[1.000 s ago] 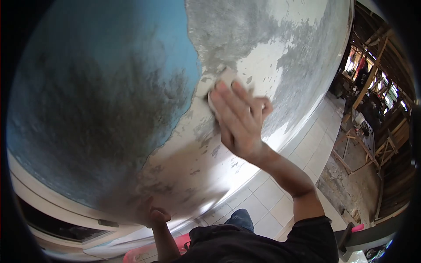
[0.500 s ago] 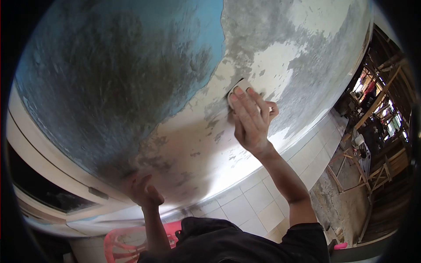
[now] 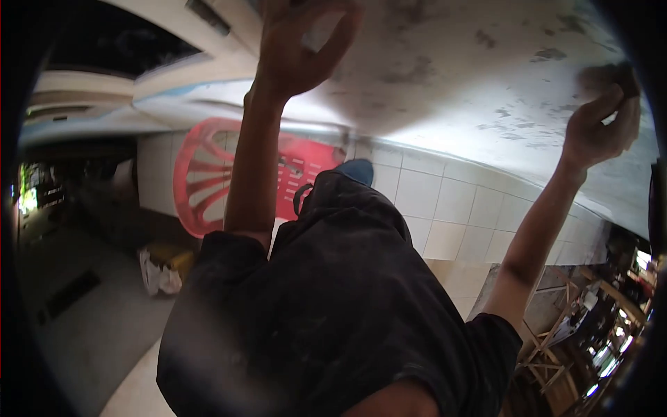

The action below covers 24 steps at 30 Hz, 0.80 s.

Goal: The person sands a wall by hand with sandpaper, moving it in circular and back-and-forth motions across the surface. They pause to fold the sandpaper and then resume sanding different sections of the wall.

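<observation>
The patchy white and grey wall [image 3: 445,76] runs across the top of the view. My left hand [image 3: 302,52] is raised at the wall near the window frame, fingers apart and curved, with nothing seen in it; its fingertips are cut off by the top edge. At the far right my right hand [image 3: 603,128] is against the wall, its fingers bent and partly in shadow. Whatever lies under those fingers is too dark to make out.
A red plastic chair [image 3: 299,170] stands below my left arm, with a blue shoe [image 3: 356,171] on it. White tiles [image 3: 420,191] line the floor by the wall. Wooden framing [image 3: 549,361] is at lower right, a yellow container [image 3: 177,260] at left.
The view has swung down and left, showing my body and the chair. Both hands now appear higher in view, my right one at the far right; the pale pad under it no longer shows.
</observation>
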Each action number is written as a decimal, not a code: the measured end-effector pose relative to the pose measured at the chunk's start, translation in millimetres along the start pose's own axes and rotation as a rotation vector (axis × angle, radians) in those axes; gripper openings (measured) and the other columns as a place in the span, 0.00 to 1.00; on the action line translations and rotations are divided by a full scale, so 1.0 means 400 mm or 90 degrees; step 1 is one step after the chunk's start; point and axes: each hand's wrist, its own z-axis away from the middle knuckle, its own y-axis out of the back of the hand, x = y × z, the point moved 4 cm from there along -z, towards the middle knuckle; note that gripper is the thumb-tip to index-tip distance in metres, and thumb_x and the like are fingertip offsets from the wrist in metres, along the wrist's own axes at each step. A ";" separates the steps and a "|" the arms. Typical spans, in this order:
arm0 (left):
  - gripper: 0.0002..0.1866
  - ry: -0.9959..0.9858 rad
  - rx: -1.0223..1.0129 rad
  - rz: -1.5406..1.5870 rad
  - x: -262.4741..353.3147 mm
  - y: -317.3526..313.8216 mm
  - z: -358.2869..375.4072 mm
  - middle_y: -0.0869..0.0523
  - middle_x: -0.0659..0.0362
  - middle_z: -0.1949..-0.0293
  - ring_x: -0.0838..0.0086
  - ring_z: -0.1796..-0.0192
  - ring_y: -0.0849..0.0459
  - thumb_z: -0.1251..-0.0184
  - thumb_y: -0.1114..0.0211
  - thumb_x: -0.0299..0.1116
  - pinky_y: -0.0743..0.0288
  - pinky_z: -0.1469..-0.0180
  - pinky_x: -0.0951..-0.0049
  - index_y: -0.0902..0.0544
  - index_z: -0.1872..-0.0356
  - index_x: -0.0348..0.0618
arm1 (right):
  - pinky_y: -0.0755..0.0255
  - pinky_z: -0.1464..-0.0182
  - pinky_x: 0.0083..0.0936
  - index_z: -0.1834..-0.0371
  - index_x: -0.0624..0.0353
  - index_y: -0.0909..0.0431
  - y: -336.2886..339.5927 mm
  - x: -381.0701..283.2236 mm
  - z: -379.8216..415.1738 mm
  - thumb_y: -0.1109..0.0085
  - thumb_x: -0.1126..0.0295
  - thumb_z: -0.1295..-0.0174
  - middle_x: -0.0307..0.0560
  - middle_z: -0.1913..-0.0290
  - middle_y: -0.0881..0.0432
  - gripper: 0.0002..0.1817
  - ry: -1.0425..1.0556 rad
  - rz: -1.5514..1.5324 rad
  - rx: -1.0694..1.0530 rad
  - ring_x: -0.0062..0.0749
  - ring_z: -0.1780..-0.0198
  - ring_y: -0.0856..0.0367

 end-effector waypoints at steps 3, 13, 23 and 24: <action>0.05 -0.035 0.006 0.060 -0.001 -0.009 -0.010 0.33 0.55 0.48 0.66 0.46 0.34 0.44 0.30 0.27 0.36 0.53 0.70 0.16 0.67 0.40 | 0.28 0.73 0.27 0.70 0.68 0.22 -0.013 0.011 0.021 0.49 0.78 0.37 0.50 0.73 0.18 0.07 0.009 0.026 -0.020 0.38 0.74 0.18; 0.07 0.006 -0.030 -0.012 0.038 -0.010 -0.010 0.35 0.55 0.45 0.62 0.44 0.35 0.45 0.30 0.29 0.38 0.46 0.64 0.15 0.65 0.42 | 0.24 0.67 0.30 0.66 0.69 0.22 -0.020 -0.018 0.006 0.53 0.75 0.34 0.55 0.66 0.17 0.10 -0.003 -0.022 0.084 0.42 0.68 0.17; 0.08 0.026 -0.034 -0.158 0.066 -0.060 -0.020 0.33 0.48 0.50 0.59 0.43 0.41 0.47 0.29 0.33 0.36 0.44 0.66 0.14 0.64 0.51 | 0.34 0.40 0.35 0.49 0.72 0.24 -0.008 -0.058 0.004 0.51 0.77 0.35 0.53 0.47 0.20 0.14 -0.148 -0.045 0.104 0.42 0.42 0.24; 0.08 0.031 -0.032 -0.153 0.069 -0.062 -0.021 0.35 0.49 0.49 0.59 0.42 0.42 0.47 0.29 0.33 0.36 0.44 0.66 0.14 0.64 0.52 | 0.36 0.39 0.34 0.48 0.71 0.25 -0.010 -0.063 0.010 0.51 0.77 0.35 0.51 0.46 0.21 0.14 -0.167 -0.017 0.102 0.39 0.41 0.25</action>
